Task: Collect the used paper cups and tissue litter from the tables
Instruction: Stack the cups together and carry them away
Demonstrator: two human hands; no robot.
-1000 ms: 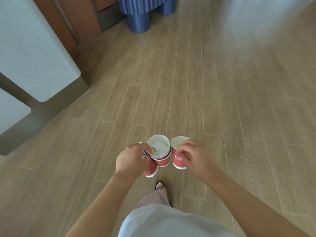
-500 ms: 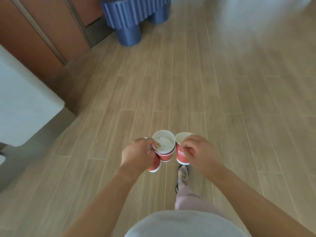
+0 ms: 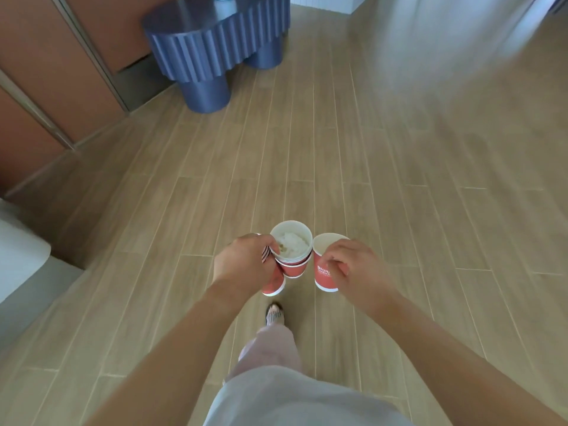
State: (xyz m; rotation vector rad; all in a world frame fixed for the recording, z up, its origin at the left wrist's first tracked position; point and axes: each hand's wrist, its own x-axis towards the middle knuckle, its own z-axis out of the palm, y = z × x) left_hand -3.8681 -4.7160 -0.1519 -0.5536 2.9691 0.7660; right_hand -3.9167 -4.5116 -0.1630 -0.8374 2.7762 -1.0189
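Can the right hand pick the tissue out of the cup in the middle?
Probably not right now. The right hand is close, but it grips its own red cup. The tissue sits uncovered in the stacked cups the left hand holds, so a free hand could reach it.

Lt grey top [image 3: 295, 401], pale pink trousers [image 3: 270, 348], striped strappy sandal [image 3: 274, 315]; forearms [image 3: 172, 348] bare.

Looking forward and steeply down from head height through one wide-angle lens, bending the plank floor [image 3: 399, 210] at the edges. Catching both forearms entering from the bottom, the left hand [image 3: 242, 264] and right hand [image 3: 355, 269] gripping red paper cups [image 3: 323, 278] close below, just under centre. Reaching as far as a blue ribbed surface [image 3: 215, 41] at the top left. Serving as the only view.
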